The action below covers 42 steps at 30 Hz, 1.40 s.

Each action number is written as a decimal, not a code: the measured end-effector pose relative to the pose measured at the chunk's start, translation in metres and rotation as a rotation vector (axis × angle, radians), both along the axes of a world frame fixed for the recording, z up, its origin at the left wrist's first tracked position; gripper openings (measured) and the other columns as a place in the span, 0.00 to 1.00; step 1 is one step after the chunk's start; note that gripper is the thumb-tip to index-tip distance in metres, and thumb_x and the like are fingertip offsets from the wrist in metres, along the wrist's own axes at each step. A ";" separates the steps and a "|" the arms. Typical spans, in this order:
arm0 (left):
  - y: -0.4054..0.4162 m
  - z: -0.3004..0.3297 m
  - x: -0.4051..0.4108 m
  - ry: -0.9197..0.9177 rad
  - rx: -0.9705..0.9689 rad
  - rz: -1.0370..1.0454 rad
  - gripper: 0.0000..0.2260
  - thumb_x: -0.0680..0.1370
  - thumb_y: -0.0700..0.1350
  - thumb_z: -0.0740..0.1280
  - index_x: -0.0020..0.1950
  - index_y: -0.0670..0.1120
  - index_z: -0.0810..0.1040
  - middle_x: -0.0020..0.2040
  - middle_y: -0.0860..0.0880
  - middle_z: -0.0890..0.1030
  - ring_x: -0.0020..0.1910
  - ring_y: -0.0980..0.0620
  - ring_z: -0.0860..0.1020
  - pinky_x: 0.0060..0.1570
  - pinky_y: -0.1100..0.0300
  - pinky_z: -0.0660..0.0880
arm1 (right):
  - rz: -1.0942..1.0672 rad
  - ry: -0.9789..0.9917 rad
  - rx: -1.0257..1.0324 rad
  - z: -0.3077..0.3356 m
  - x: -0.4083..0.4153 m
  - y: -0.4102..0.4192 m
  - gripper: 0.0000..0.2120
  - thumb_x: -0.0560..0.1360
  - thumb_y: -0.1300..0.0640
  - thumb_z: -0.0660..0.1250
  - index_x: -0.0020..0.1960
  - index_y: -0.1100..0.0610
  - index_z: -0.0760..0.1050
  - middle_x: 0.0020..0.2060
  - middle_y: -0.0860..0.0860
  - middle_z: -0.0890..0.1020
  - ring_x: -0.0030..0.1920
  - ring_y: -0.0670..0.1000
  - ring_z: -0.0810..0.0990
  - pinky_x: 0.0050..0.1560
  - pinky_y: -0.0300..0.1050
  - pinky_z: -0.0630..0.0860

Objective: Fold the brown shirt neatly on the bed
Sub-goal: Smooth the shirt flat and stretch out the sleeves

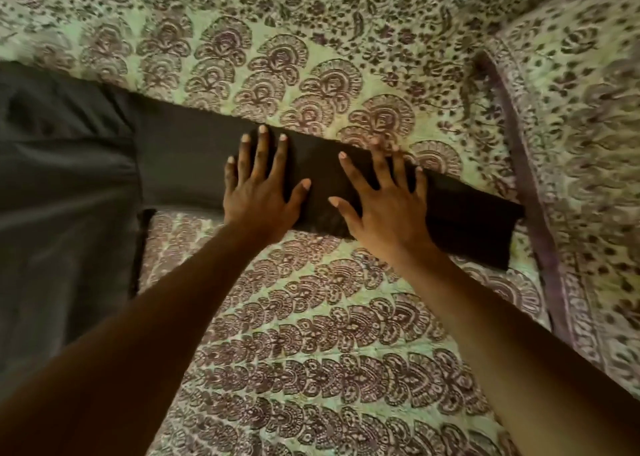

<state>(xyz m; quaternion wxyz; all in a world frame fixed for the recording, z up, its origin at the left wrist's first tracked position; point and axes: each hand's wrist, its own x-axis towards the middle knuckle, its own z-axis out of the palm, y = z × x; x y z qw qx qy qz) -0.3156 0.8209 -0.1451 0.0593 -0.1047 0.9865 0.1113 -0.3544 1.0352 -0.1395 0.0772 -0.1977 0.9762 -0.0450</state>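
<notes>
The brown shirt [69, 185] lies spread on the bed, its body filling the left side of the head view. One long sleeve [467, 213] stretches out to the right, ending in a cuff near the pillow. My left hand [259, 189] rests flat on the middle of the sleeve with fingers spread. My right hand [384, 199] lies flat on the sleeve just to the right, fingers also spread, fingertips reaching its far edge. Neither hand grips the cloth.
The bedsheet [311, 351] is pale green with a dark purple paisley print. A pillow [581, 144] in matching cloth with a purple border lies at the right, touching the sleeve's cuff.
</notes>
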 end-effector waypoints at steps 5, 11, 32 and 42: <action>0.081 -0.003 -0.007 0.011 0.024 0.000 0.40 0.79 0.72 0.47 0.85 0.52 0.44 0.85 0.47 0.42 0.84 0.42 0.41 0.80 0.36 0.44 | -0.078 0.016 0.031 0.003 0.005 0.081 0.35 0.78 0.24 0.41 0.82 0.35 0.44 0.84 0.53 0.48 0.83 0.63 0.46 0.78 0.70 0.53; 0.099 -0.005 -0.014 -0.007 0.007 0.035 0.45 0.72 0.80 0.46 0.84 0.58 0.43 0.85 0.51 0.43 0.84 0.40 0.41 0.79 0.34 0.42 | -0.154 0.105 0.018 -0.002 0.010 0.129 0.35 0.78 0.23 0.42 0.81 0.34 0.50 0.84 0.52 0.54 0.82 0.61 0.55 0.78 0.65 0.56; -0.091 0.026 0.162 0.020 0.217 0.485 0.34 0.78 0.56 0.65 0.83 0.50 0.59 0.85 0.49 0.49 0.84 0.43 0.47 0.78 0.39 0.51 | 0.345 -0.077 -0.180 0.024 0.067 -0.161 0.27 0.85 0.45 0.57 0.82 0.48 0.59 0.83 0.55 0.55 0.83 0.61 0.51 0.73 0.66 0.62; -0.114 0.046 0.180 0.130 0.316 0.448 0.08 0.78 0.36 0.62 0.56 0.38 0.76 0.54 0.36 0.78 0.49 0.33 0.78 0.41 0.49 0.70 | 0.205 -0.141 -0.129 0.016 0.072 -0.190 0.26 0.85 0.39 0.52 0.82 0.45 0.60 0.84 0.48 0.53 0.83 0.51 0.51 0.78 0.62 0.54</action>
